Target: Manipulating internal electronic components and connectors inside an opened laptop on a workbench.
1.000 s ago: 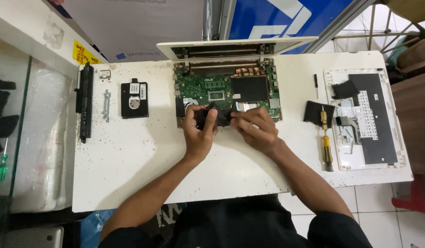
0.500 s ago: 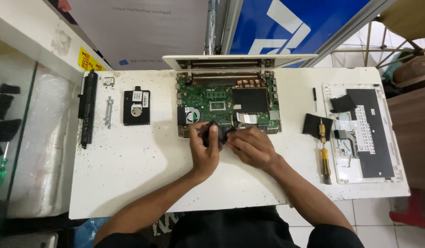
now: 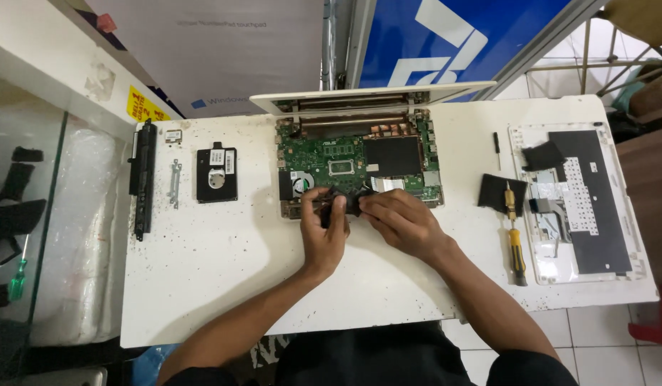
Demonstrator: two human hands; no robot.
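Your left hand (image 3: 324,230) and right hand (image 3: 401,223) pinch a small black part (image 3: 343,203) over the green laptop motherboard (image 3: 359,166). Keep it level; avoid forcing anything.

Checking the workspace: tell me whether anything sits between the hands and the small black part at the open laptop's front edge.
Nothing visible does: the left hand and right hand already touch the small black part.

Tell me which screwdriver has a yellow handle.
The long screwdriver right of the opened laptop, beside the keyboard cover. The green-handled screwdriver lies far left.
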